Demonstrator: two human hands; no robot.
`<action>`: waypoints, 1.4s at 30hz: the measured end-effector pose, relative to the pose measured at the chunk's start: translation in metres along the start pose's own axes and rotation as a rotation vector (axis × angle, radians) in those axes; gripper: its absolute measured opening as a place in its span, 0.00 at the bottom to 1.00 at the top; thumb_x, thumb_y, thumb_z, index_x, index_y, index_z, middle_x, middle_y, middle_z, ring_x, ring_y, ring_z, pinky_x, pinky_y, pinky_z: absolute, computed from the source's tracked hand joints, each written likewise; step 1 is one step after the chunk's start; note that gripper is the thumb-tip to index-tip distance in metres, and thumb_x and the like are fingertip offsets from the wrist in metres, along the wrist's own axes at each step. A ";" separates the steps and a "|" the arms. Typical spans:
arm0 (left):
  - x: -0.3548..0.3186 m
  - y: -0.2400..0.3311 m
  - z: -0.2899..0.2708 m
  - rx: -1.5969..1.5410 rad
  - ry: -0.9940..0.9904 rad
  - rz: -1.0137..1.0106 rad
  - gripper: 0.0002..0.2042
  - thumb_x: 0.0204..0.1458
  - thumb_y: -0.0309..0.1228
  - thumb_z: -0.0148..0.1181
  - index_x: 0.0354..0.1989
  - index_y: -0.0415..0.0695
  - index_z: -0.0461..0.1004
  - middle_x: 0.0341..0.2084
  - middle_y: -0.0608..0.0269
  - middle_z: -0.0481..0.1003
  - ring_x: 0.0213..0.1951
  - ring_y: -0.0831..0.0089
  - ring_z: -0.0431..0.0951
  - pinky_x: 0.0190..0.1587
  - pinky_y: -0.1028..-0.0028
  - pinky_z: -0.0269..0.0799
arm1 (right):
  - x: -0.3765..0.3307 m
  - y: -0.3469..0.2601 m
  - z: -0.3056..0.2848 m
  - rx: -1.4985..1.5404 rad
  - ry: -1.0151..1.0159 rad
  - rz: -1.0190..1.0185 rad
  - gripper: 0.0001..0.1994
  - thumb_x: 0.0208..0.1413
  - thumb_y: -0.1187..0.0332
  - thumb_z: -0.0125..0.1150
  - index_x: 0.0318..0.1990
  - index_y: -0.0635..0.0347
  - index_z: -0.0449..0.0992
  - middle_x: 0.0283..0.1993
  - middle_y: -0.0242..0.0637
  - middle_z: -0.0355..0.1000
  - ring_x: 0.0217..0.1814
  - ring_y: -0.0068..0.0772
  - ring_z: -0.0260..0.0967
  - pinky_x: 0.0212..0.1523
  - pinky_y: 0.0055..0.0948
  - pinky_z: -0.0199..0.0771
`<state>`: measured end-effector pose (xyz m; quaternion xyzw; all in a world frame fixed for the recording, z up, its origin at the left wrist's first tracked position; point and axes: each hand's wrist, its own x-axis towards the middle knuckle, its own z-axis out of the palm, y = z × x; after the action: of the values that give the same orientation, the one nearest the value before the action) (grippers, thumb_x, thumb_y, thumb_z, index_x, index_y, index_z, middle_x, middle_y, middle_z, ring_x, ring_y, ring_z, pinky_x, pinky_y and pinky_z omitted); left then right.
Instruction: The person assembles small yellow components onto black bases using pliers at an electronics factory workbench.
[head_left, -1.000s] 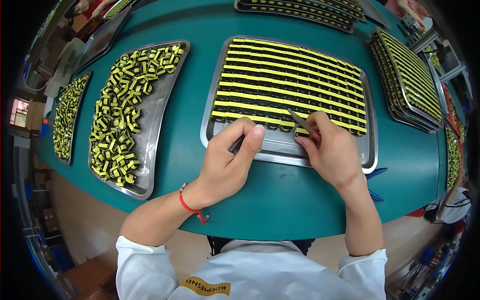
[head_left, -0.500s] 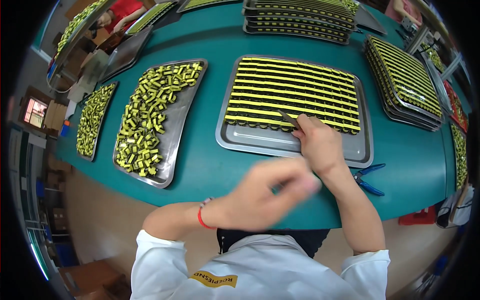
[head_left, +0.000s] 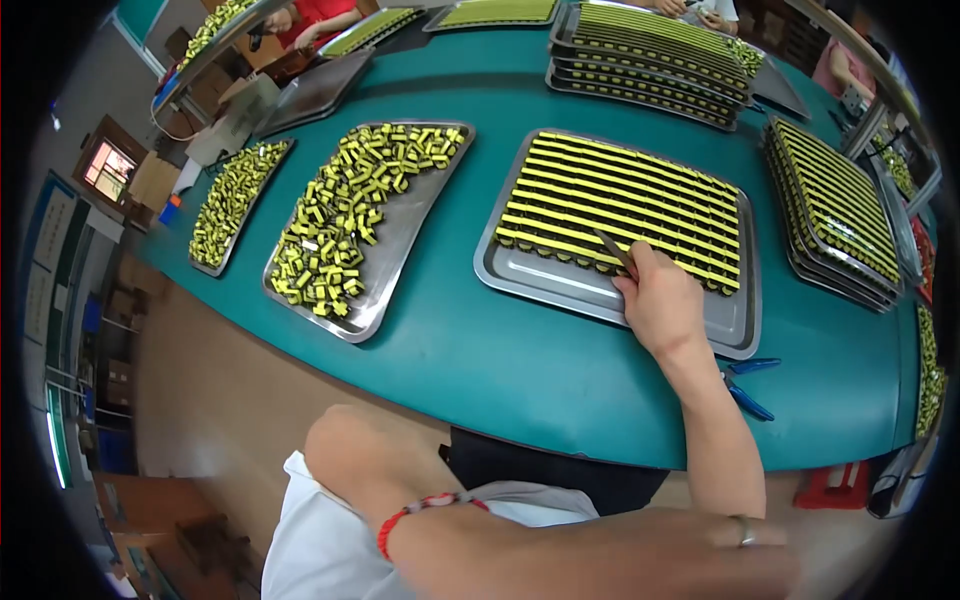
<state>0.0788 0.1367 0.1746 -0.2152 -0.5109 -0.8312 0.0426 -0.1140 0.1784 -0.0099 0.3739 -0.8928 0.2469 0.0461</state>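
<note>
My right hand (head_left: 664,300) is closed around a thin, pointed grey metal tool (head_left: 614,252), perhaps tweezers or a knife. The tool's tip lies over the nearest rows of black-and-yellow blocks (head_left: 625,195), set in straight lines on a metal tray (head_left: 560,290). My left forearm crosses low in front of my body, a red cord at its wrist. At the lower right my left hand (head_left: 745,556), with a ring on it, is smeared by motion, so its fingers are unclear. Blue-handled pliers (head_left: 748,390) lie beside the tray, near my right forearm.
Loose blocks fill part of a second tray (head_left: 405,265) on the left, with another heaped tray (head_left: 235,210) beyond. Stacked trays of lined-up blocks stand at the back (head_left: 650,75) and right (head_left: 830,220). Other people sit across the green table (head_left: 440,365).
My left hand has swung from in front of the tray down to the lower right. My right hand keeps the tool over the near rows. The whole view has shifted and tilted.
</note>
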 end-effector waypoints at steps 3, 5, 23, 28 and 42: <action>-0.016 0.015 0.015 0.980 0.077 0.008 0.10 0.52 0.31 0.65 0.25 0.38 0.72 0.20 0.58 0.71 0.24 0.63 0.74 0.28 0.72 0.65 | -0.003 0.002 -0.006 -0.014 -0.047 0.033 0.11 0.52 0.69 0.66 0.39 0.59 0.70 0.35 0.42 0.76 0.37 0.51 0.75 0.36 0.46 0.74; -0.027 -0.011 -0.008 1.104 0.129 0.399 0.08 0.51 0.26 0.65 0.26 0.34 0.74 0.23 0.58 0.73 0.24 0.64 0.74 0.28 0.73 0.66 | -0.002 -0.005 -0.008 -0.007 -0.061 0.029 0.11 0.52 0.69 0.66 0.39 0.59 0.70 0.35 0.42 0.76 0.38 0.52 0.75 0.36 0.47 0.74; -0.107 -0.013 -0.312 2.475 0.292 -0.893 0.08 0.49 0.25 0.57 0.36 0.37 0.77 0.43 0.43 0.72 0.33 0.52 0.81 0.34 0.59 0.79 | -0.004 -0.003 -0.009 -0.023 -0.063 -0.001 0.10 0.53 0.69 0.64 0.39 0.59 0.70 0.36 0.45 0.76 0.37 0.52 0.77 0.37 0.48 0.76; -0.096 0.003 -0.318 2.398 0.323 -0.890 0.07 0.50 0.28 0.58 0.34 0.37 0.77 0.36 0.43 0.74 0.38 0.52 0.80 0.38 0.59 0.78 | -0.002 0.000 -0.008 0.003 -0.056 0.023 0.12 0.51 0.69 0.67 0.38 0.59 0.69 0.34 0.44 0.76 0.38 0.52 0.76 0.37 0.48 0.74; 0.023 -0.075 -0.231 -0.171 0.627 -0.253 0.12 0.65 0.36 0.50 0.49 0.42 0.70 0.30 0.69 0.68 0.26 0.80 0.64 0.28 0.77 0.61 | -0.006 -0.012 -0.035 1.231 -0.151 0.124 0.16 0.52 0.76 0.55 0.49 0.62 0.64 0.25 0.34 0.68 0.21 0.19 0.62 0.18 0.17 0.54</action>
<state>-0.0366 -0.0252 0.0325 0.1126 -0.4242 -0.8953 0.0760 -0.1051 0.1920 0.0236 0.2960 -0.6077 0.6912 -0.2556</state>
